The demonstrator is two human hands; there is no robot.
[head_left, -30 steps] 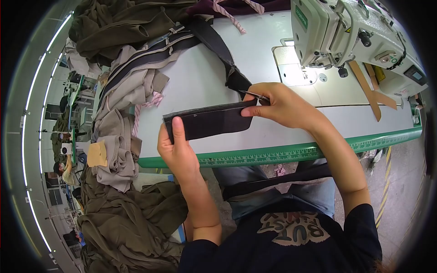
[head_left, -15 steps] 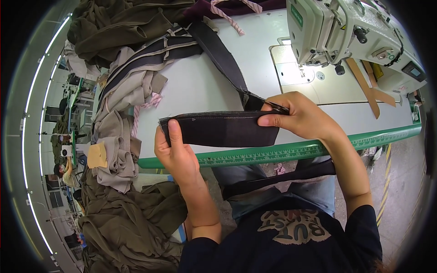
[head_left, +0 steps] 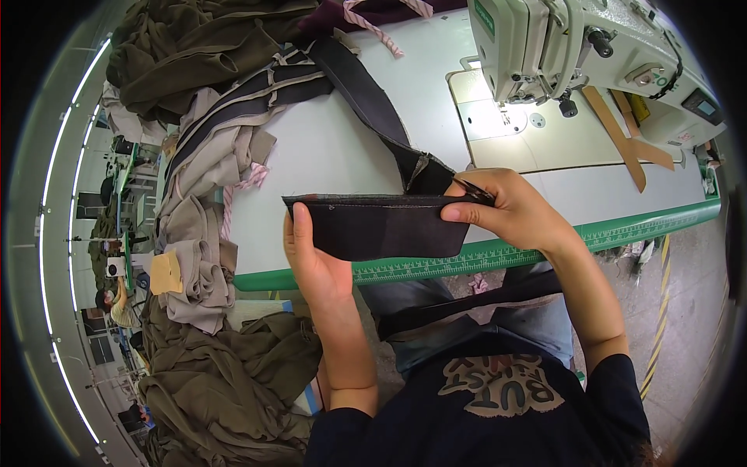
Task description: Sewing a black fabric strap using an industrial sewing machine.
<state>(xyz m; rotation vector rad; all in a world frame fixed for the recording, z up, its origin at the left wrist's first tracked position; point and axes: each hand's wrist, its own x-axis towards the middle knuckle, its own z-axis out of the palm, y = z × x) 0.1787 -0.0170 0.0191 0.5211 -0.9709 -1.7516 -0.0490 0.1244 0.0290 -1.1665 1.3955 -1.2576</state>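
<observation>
A black fabric strip (head_left: 381,228), likely a waistband piece, is stretched level between my hands above the table's front edge. My left hand (head_left: 317,257) pinches its left end, thumb in front and fingers behind. At the other end my right hand (head_left: 506,208) grips it between thumb and fingers. A slim dark tool (head_left: 475,192), which looks like thread snips, is tucked in the right hand too; most of it is hidden. Behind the right hand, a longer black band (head_left: 366,101) runs back to the striped dark and grey pieces.
A sewing machine (head_left: 537,62) stands at the back right, with tan card strips (head_left: 615,136) beside its needle plate. Brown cloth (head_left: 202,54) and grey folded pieces (head_left: 194,265) are heaped left. A green ruler edge (head_left: 638,235) borders the table; more brown cloth (head_left: 233,381) lies lower left.
My left hand has shifted slightly right and its end of the strip has tilted a little. The hands are closer together, and the whole view has moved slightly.
</observation>
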